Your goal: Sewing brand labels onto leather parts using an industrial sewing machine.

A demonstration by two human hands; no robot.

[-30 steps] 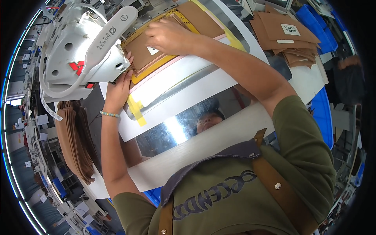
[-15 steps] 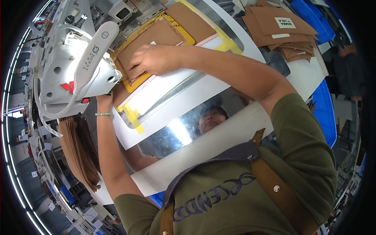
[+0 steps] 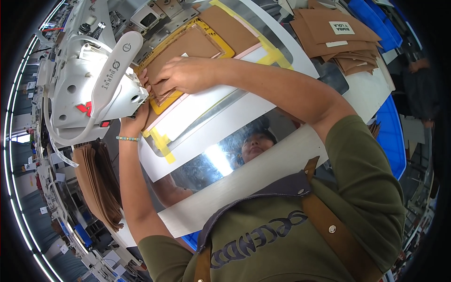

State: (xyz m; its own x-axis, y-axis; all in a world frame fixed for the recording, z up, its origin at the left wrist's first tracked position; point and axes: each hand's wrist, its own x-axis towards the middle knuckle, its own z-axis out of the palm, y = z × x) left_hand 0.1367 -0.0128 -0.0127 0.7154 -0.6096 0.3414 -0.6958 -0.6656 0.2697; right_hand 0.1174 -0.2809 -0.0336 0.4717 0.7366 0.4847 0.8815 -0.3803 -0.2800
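Note:
A yellow rectangular frame (image 3: 226, 46) lies tilted on the work surface, with a brown leather-like panel (image 3: 185, 44) inside it. My right hand (image 3: 185, 75) rests on the panel and the frame's near side, fingers spread and bent slightly. My left hand (image 3: 136, 121), with a beaded bracelet at the wrist, reaches round the white sewing machine head (image 3: 70, 105). Its fingertips show stretched out at the frame's left end; the machine hides the rest. A small white label (image 3: 184, 55) lies by my right knuckles. Under the frame is a larger brown sheet (image 3: 235, 28).
Yellow tape (image 3: 162, 143) edges a template on a white sheet (image 3: 225, 115). A shiny metal plate (image 3: 197, 171) lies nearer me. Brown pieces are stacked at the far right (image 3: 329, 35), and more hang at the left (image 3: 91, 183). Blue bins (image 3: 392, 136) stand at right.
My left hand has moved up and slightly right, and its fingertips now show beside the machine head. My right hand stays on the panel. The whole view has shifted slightly.

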